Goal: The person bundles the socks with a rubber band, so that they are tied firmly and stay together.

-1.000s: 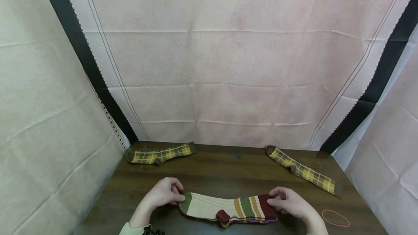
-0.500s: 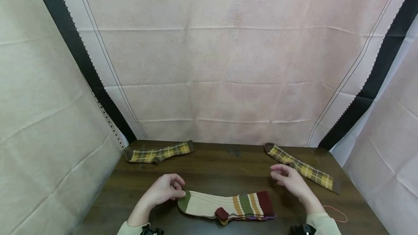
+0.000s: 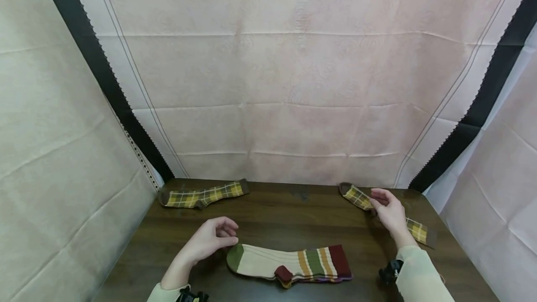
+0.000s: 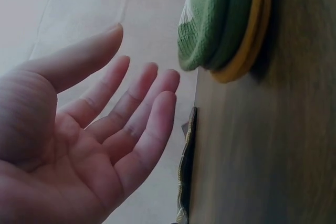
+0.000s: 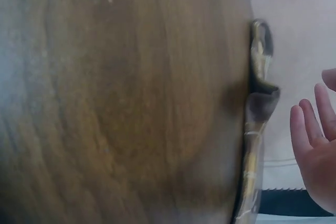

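A small stack of socks (image 3: 268, 261) lies at the near middle of the table, the top one cream with a green toe, striped leg and dark red cuff. My left hand (image 3: 211, 241) hovers beside the green toe, fingers loosely bent and holding nothing. The left wrist view shows the layered toes (image 4: 215, 35) apart from my fingertips (image 4: 167, 106). Over at the right, my right hand (image 3: 390, 211) is above a yellow-and-brown plaid sock (image 3: 354, 195), hiding its middle. In the right wrist view a gap separates the relaxed hand (image 5: 317, 153) from that sock (image 5: 253, 150).
Another plaid sock (image 3: 209, 195) lies at the back left of the brown wooden table (image 3: 289, 218). Pale cloth walls (image 3: 293, 106) enclose the back and sides. My right sleeve (image 3: 423, 276) covers nearly all of a thin pink loop on the table.
My right hand has let go of the stack's cuff and moved back and right to the right plaid sock. The left hand has released the green toe and lifted slightly.
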Demonstrator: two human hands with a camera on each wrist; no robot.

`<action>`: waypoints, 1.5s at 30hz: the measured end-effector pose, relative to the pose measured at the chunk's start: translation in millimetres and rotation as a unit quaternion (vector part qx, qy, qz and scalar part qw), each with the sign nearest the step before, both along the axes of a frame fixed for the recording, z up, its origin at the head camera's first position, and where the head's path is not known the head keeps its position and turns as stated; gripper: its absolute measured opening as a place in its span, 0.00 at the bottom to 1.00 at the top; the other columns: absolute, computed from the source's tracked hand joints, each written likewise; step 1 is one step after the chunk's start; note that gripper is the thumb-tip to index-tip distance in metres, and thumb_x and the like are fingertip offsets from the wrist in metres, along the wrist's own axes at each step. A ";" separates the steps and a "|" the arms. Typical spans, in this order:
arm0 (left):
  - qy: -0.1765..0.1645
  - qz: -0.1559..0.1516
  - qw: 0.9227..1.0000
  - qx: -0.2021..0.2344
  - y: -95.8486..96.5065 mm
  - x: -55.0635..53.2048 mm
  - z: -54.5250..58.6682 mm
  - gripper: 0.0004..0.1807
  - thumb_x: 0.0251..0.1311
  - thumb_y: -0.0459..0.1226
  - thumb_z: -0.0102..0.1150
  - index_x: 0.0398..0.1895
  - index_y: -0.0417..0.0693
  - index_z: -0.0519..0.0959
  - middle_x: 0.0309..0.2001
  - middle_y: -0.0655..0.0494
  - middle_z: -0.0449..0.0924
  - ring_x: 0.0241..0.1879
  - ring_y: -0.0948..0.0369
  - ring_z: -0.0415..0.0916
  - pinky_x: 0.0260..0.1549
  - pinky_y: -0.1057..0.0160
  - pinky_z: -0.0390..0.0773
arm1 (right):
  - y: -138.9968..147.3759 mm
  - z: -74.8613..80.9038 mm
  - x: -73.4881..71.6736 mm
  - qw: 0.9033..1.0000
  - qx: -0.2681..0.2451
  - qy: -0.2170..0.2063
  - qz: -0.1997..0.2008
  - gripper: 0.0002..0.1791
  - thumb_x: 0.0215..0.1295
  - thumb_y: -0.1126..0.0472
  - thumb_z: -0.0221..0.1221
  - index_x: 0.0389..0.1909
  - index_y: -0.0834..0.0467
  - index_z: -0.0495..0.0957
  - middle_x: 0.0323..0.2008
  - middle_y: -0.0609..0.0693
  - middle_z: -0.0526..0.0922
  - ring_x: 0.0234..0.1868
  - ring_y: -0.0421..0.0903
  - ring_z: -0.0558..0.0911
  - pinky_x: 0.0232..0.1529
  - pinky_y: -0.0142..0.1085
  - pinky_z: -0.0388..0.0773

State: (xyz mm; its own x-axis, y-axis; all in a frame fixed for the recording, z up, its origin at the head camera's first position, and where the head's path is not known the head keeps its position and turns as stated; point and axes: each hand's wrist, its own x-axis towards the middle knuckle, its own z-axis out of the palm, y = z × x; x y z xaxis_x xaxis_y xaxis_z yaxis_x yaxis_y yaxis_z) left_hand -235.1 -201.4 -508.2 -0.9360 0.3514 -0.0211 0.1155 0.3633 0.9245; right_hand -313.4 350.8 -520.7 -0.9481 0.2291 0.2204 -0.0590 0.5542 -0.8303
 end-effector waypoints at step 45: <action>-0.017 -0.010 0.999 0.049 18.9 -7.9 5.9 0.20 0.70 0.35 0.71 0.61 0.37 0.80 0.44 0.49 0.85 0.44 0.50 0.85 0.42 0.53 0.85 | -55.6 -22.0 13.6 0.946 -0.021 -0.129 0.298 0.35 0.81 0.65 0.58 0.83 0.66 0.57 0.75 0.64 0.71 0.77 0.67 0.66 0.70 0.59 0.71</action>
